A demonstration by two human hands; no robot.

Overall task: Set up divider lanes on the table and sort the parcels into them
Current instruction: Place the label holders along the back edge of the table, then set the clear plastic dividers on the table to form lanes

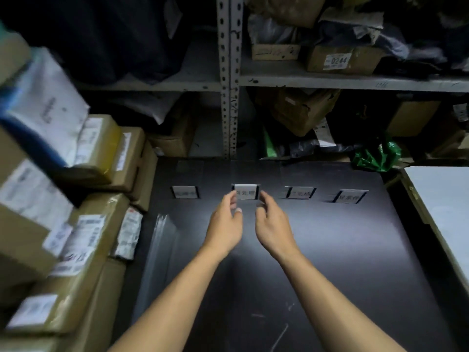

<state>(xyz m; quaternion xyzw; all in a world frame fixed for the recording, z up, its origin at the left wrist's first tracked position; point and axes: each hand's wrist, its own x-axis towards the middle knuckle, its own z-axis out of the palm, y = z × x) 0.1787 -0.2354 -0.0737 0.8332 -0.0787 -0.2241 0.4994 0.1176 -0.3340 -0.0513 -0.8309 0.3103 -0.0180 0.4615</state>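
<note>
Several small white label stands sit in a row across the far part of the dark table (317,250). My left hand (225,224) and my right hand (272,224) pinch the two sides of the second label stand (245,191). Another stand (184,192) is to its left, and two more (299,193) (349,196) stand to its right. A transparent plastic sheet (162,240) lies on the table's left part. Brown parcels (83,250) with white labels are stacked at the left, beside the table.
A grey metal shelf upright (229,97) rises behind the table, with boxes and bags on its shelves, one box marked 0244 (340,59). A green bag (378,156) lies at the table's far right corner. A white board (441,212) lies to the right.
</note>
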